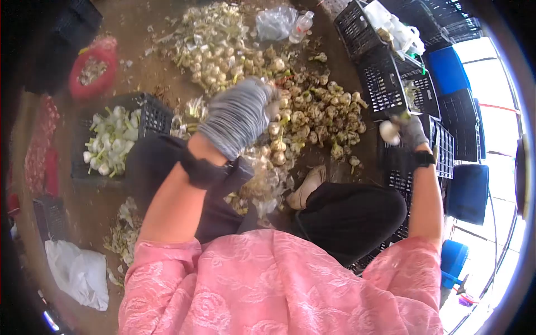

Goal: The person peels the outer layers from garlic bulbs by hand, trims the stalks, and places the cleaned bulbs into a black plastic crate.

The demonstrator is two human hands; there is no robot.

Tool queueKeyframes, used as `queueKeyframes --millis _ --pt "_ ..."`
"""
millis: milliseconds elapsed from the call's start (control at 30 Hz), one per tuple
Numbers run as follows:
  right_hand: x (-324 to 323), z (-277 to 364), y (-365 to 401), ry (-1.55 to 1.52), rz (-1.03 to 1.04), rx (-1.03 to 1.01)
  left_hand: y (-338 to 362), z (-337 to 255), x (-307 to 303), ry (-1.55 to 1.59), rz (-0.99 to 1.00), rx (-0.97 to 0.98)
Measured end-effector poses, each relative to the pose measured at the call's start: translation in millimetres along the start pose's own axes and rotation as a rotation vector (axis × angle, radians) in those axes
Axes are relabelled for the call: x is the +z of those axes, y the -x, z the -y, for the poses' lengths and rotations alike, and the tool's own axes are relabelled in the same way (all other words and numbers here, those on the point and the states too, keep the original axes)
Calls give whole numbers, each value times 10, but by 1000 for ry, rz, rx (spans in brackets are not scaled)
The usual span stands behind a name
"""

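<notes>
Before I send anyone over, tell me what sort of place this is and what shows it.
Probably a produce sorting area, likely for garlic: a large heap of bulbs lies on the floor, a black crate holds whiter bulbs, and more crates stand along the right.

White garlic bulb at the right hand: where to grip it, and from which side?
Best bet: pinch the white garlic bulb around its round body, coming from the image's left. That rounded side faces away from the right hand and looks uncovered, while the hand blocks the opposite side. Blur hides exactly how the fingers meet it.
</notes>
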State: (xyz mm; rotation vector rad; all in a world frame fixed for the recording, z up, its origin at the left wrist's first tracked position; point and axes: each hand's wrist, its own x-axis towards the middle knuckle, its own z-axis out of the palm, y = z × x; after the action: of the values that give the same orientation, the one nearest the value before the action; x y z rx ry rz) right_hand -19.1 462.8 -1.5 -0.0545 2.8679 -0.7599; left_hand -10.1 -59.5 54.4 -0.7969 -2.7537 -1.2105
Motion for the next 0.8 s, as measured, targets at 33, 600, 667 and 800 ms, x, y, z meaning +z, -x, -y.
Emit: queueKeyframes --millis 33,600,667,800 --pt "-49 -568 179 473 207 122 -15 -59 -130 23 -1 -18" --pt "2940 2125 -786 24 659 -56 4 226 -478 -538 -372 399" --pt "4053 1910 -919 184 496 -189 -141 81 -379 881 -391 -125" --pt "3923 2307 -996 16 692 261 -153 108 -429 764 -329 -181"
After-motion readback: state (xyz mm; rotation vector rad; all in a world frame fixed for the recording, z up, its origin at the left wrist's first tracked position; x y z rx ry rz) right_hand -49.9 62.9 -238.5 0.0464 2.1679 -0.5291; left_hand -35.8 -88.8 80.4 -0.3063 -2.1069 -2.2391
